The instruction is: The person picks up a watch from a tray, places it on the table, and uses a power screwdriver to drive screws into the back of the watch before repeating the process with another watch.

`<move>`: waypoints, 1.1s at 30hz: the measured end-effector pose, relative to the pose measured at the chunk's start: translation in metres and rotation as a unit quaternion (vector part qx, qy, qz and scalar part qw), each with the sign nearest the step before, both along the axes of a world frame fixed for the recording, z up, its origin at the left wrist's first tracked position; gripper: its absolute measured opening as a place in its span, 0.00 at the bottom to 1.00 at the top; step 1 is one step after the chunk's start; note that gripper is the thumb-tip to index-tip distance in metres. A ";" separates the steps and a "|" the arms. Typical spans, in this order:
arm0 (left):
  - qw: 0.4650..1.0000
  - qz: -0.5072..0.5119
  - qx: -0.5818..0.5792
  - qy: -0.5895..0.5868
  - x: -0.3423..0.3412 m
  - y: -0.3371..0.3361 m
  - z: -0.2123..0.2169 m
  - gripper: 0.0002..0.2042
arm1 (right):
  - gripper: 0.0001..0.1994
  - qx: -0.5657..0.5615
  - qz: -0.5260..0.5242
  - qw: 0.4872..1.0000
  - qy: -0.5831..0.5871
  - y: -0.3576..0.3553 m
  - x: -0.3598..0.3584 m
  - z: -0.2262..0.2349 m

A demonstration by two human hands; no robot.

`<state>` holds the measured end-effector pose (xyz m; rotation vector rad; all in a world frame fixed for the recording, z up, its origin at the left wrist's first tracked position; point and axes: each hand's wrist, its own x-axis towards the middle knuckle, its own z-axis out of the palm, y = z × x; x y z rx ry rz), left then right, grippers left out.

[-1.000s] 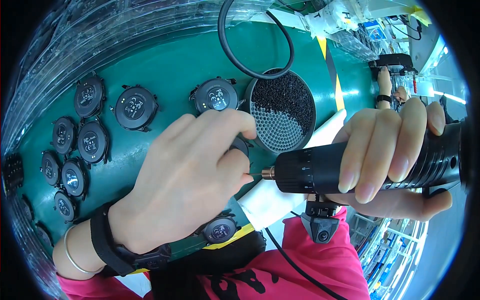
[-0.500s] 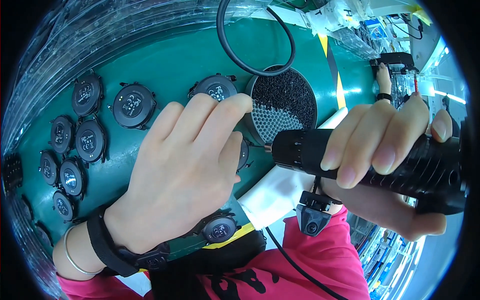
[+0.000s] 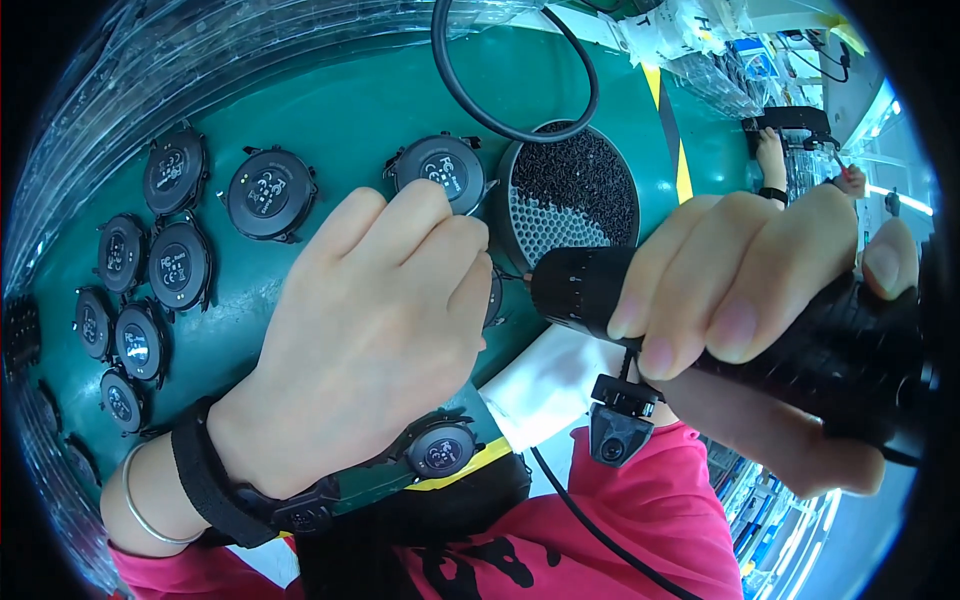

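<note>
The right hand (image 3: 770, 290) has its fingers wrapped tight around a black screwdriver (image 3: 720, 320). The left hand (image 3: 370, 330) has its fingers curled over a round black part (image 3: 494, 296) on the green tabletop (image 3: 360, 110), beside a bowl of screws (image 3: 575, 190).

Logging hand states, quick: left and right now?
Left hand: closed over a round black watch case.
Right hand: gripping the black cylindrical electric screwdriver.

Round part (image 3: 494, 297) under left hand (image 3: 370, 330)
</note>
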<state>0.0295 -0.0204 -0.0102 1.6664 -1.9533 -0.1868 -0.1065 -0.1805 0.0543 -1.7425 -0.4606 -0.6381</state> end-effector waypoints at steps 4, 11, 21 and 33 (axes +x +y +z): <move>1.000 -0.008 0.018 -0.007 0.001 0.000 0.000 0.25 | 0.44 -0.005 -0.007 1.000 0.003 0.006 0.003 -0.002; 1.000 -0.013 0.011 0.025 0.002 -0.001 0.000 0.25 | 0.45 -0.018 -0.018 1.000 0.004 0.004 0.000 0.000; 0.999 -0.020 0.027 0.024 -0.003 0.001 0.005 0.26 | 0.47 0.016 -0.064 0.997 -0.037 -0.034 -0.022 -0.001; 0.999 -0.025 0.024 -0.008 -0.004 0.002 0.001 0.27 | 0.48 0.005 -0.085 0.996 -0.001 -0.036 -0.021 -0.002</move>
